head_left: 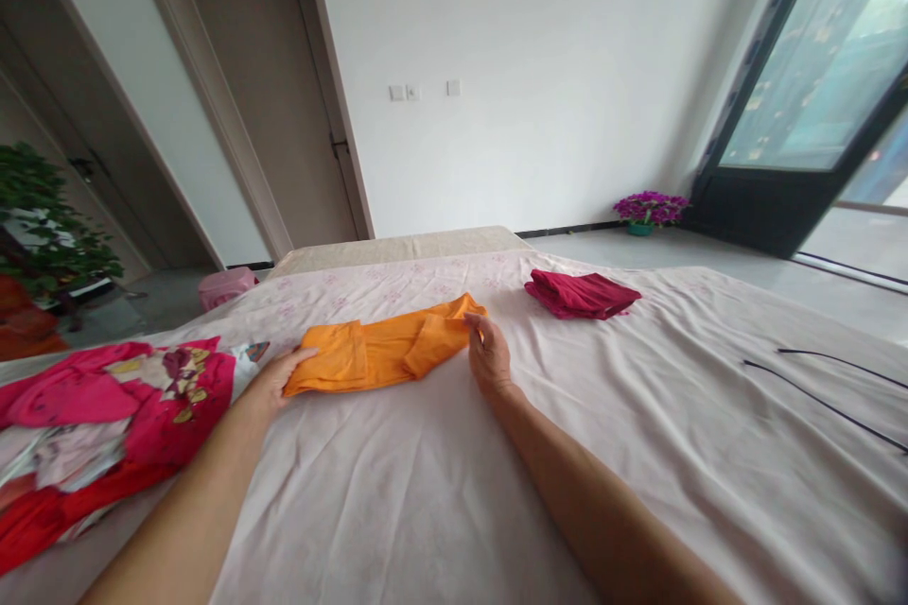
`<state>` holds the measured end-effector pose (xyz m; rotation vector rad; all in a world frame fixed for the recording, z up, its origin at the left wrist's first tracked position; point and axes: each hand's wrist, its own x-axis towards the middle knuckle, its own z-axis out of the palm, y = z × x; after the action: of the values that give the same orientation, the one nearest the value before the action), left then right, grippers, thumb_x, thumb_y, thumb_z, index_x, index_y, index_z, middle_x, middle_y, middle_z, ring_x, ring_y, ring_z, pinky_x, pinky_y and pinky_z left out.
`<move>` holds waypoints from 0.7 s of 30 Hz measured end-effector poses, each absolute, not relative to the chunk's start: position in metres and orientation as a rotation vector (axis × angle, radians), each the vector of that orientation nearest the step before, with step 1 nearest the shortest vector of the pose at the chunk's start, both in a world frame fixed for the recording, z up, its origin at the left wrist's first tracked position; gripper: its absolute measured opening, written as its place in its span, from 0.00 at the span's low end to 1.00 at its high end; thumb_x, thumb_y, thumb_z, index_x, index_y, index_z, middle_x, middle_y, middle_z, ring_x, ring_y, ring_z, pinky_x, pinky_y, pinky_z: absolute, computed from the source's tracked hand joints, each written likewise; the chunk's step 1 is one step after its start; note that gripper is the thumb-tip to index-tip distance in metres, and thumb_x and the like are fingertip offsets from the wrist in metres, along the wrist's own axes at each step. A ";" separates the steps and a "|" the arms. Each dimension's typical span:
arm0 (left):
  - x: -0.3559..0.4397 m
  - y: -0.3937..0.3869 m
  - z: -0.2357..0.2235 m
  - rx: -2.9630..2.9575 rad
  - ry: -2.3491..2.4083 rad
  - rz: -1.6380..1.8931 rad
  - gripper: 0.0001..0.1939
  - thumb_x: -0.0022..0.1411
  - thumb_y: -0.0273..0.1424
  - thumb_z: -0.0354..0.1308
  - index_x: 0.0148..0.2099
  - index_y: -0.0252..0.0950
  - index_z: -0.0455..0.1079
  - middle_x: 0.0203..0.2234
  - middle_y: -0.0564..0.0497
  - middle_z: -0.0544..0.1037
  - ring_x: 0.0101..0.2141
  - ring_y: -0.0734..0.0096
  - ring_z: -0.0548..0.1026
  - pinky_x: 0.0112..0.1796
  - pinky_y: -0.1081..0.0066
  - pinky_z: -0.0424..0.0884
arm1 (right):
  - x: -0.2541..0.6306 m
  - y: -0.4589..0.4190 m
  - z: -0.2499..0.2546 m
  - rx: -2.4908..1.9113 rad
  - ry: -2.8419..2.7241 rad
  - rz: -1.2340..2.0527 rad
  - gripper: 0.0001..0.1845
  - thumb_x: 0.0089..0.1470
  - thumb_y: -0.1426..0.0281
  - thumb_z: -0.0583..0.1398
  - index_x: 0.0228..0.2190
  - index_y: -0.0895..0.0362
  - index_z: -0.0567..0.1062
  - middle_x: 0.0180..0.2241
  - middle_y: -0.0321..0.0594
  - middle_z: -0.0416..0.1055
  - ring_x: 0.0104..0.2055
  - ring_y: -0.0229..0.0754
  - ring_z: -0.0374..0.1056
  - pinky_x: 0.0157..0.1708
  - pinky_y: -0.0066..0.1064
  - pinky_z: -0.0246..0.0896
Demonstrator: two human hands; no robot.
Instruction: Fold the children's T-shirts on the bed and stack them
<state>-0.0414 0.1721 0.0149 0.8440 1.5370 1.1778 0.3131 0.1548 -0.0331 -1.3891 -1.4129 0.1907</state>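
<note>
An orange garment (387, 347), folded into a long strip, lies across the pale sheet in front of me. My left hand (285, 372) grips its left end, thumb on top and the other fingers hidden beneath. At the opposite end my right hand (489, 354) pinches the raised corner between thumb and fingers. Right of it and apart from both hands rests a folded dark red garment (583, 294). Beside my left forearm is a heap of loose clothes (177, 388), mostly pink and red, one piece with a printed pattern.
The pale sheet (397, 510) has wrinkles and covers a wide flat surface. Two thin black cords or rods (827, 402) lie at the right. Beyond stand a pink stool (227, 287), a leafy plant (49, 222) and a pot of purple flowers (649, 208) by the glass door.
</note>
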 end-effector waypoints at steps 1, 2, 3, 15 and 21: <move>-0.057 0.171 0.017 0.825 1.533 1.188 0.12 0.49 0.27 0.67 0.38 0.35 0.73 0.24 0.49 0.80 0.28 0.61 0.81 0.28 0.68 0.77 | 0.312 0.154 -0.032 -1.380 -1.411 0.187 0.21 0.60 0.72 0.47 0.46 0.54 0.75 0.47 0.42 0.76 0.52 0.45 0.68 0.55 0.38 0.61; -0.072 0.170 0.019 0.808 1.520 1.195 0.13 0.49 0.25 0.66 0.39 0.36 0.72 0.25 0.49 0.80 0.28 0.62 0.81 0.28 0.69 0.77 | 0.311 0.153 -0.031 -1.367 -1.416 0.187 0.20 0.59 0.72 0.47 0.44 0.54 0.76 0.47 0.42 0.76 0.51 0.45 0.69 0.55 0.38 0.61; -0.085 0.170 0.021 0.795 1.507 1.197 0.15 0.49 0.24 0.66 0.41 0.36 0.72 0.26 0.50 0.81 0.27 0.63 0.80 0.28 0.69 0.77 | 0.310 0.151 -0.030 -1.354 -1.428 0.189 0.19 0.59 0.72 0.47 0.43 0.54 0.76 0.46 0.42 0.76 0.50 0.45 0.69 0.55 0.38 0.62; 0.005 0.183 0.054 1.247 1.468 1.193 0.29 0.48 0.24 0.64 0.55 0.31 0.67 0.29 0.50 0.78 0.26 0.67 0.78 0.28 0.72 0.73 | 0.308 0.155 -0.034 -1.345 -1.430 0.298 0.17 0.56 0.73 0.51 0.38 0.55 0.79 0.40 0.41 0.79 0.44 0.44 0.73 0.49 0.36 0.65; 0.055 0.192 0.027 1.454 1.462 1.090 0.28 0.58 0.32 0.60 0.60 0.29 0.64 0.39 0.42 0.79 0.34 0.65 0.80 0.37 0.66 0.76 | 0.308 0.156 -0.034 -1.350 -1.410 0.352 0.16 0.55 0.74 0.52 0.36 0.55 0.79 0.39 0.40 0.79 0.43 0.43 0.74 0.48 0.35 0.66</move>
<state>0.0554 0.1915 0.0270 1.4545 1.4622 1.0903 0.3079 0.1556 -0.0335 -1.3499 -1.4102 0.3520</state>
